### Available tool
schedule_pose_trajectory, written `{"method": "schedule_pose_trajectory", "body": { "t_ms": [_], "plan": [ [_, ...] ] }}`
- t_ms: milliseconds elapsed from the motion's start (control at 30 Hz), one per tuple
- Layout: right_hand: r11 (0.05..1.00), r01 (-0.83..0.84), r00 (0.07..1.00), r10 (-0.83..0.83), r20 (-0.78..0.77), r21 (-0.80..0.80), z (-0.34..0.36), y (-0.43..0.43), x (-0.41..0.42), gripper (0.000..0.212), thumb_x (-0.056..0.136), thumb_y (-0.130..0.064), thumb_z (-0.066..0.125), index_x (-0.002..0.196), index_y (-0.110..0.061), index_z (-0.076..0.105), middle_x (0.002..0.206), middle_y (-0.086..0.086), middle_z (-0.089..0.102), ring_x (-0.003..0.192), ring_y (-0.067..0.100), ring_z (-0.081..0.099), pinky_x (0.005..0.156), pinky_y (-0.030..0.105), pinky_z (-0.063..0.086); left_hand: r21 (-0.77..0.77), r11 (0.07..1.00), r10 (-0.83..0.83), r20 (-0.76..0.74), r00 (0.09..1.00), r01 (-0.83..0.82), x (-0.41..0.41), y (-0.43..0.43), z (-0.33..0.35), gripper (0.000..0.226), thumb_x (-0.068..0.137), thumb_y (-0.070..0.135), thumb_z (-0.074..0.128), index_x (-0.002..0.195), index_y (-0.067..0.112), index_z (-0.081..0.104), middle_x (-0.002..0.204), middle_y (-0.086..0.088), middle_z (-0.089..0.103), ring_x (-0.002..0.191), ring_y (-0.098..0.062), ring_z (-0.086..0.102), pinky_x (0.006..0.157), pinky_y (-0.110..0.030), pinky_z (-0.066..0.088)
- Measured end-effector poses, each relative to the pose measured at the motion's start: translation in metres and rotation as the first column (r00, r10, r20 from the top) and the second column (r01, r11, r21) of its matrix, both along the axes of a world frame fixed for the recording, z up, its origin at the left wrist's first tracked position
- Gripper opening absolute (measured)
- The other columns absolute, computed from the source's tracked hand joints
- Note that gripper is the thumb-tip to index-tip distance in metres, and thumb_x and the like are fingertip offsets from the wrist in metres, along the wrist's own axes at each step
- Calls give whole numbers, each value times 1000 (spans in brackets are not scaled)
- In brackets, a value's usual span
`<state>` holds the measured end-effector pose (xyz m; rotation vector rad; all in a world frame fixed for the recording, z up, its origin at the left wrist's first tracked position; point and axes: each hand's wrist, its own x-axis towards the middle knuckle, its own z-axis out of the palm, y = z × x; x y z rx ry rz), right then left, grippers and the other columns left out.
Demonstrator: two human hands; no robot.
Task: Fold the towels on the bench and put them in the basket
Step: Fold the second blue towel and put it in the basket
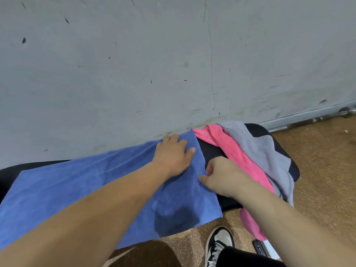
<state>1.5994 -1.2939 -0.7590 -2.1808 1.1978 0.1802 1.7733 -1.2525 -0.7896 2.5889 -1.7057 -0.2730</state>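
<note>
- Towel under work: a blue microfibre towel point(77, 189) lies spread flat along the black padded bench point(212, 149). Its near edge hangs over the bench's 6 o'clock side.
- The left hand point(171, 155) rests flat on it with fingers straight, pressing near the cloth's 1 o'clock corner.
- The right hand point(223, 176), at 4 o'clock from the left, has its fingers curled and its thumb on the right hem. It looks like a pinch (the hem's underside is hidden).
- A crumpled pink towel point(231, 149) and a grey towel point(258, 147) are heaped at 3 o'clock from the blue one, draped over the bench end.
- The basket is not in view.
- Risk: if the hem is lifted while the flat palm eases off, the overhang's weight could slide the whole cloth to the floor.
- Risk: the pink towel meets the blue one's far corner, so a careless fold could snag it and pull the low-hanging heap off.
</note>
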Motion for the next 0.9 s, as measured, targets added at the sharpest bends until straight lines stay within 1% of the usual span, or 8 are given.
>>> {"method": "schedule_pose_trajectory", "body": {
  "t_ms": [67,167,267,367,500,567,733,900],
  "plan": [
    [999,-21,998,23,55,-41,6,4,0,27,88,-35,67,72,-19,52,69,-3,58,63,18,55,60,35,47,-100,990,83,-120,989,-95,-8,-15,15,56,95,68,42,81,17,62,102,-14,61,99,-32,59,76,-40,47],
    [997,-33,986,43,159,-67,15,12,-2,29,96,-32,62,77,-22,42,71,-5,51,61,12,46,52,28,34,20,985,171,-294,940,-173,-17,-36,29,45,85,59,60,69,17,52,73,-5,58,73,-23,59,59,-33,40],
    [998,-24,972,39,233,-66,19,16,-5,20,100,-27,56,90,-19,41,76,-6,46,68,16,45,55,31,31,120,978,191,-204,960,-169,-16,-44,35,24,85,20,61,69,14,44,69,-2,52,67,-22,52,52,-30,36],
    [996,45,947,-18,320,-78,26,14,-8,13,102,-23,53,98,-15,44,79,-4,49,77,24,51,65,36,36,39,960,275,-338,900,-278,-13,-48,32,21,84,11,57,68,15,45,66,-3,52,63,-21,50,53,-30,35],
    [978,179,895,-118,430,-105,42,8,-15,9,102,-22,52,100,-16,46,75,-2,55,73,25,57,67,41,47,-121,894,200,-756,624,-432,-28,-56,34,33,81,4,55,59,18,36,58,-11,45,54,-24,44,51,-31,37],
    [973,196,903,-131,410,-123,47,6,-22,15,100,-26,56,89,-20,48,68,-5,54,64,18,55,59,35,43,-176,855,145,-823,550,-488,-35,-63,40,31,85,5,57,63,18,39,63,-9,45,57,-22,43,50,-31,37],
    [980,184,902,-139,409,-73,60,10,-34,20,93,-34,66,83,-18,59,52,-6,53,48,9,49,49,26,32,-317,804,37,-817,575,-503,-28,-52,61,18,96,16,64,81,7,59,70,-12,59,56,-22,54,56,-31,48],
    [997,73,895,-56,443,-23,70,38,-2,22,91,-35,70,76,-22,60,51,-9,52,47,10,48,52,28,39,-298,809,126,-753,646,-506,21,2,76,20,92,20,66,75,10,63,63,-10,63,51,-27,60,51,-33,52]
  ]
}}
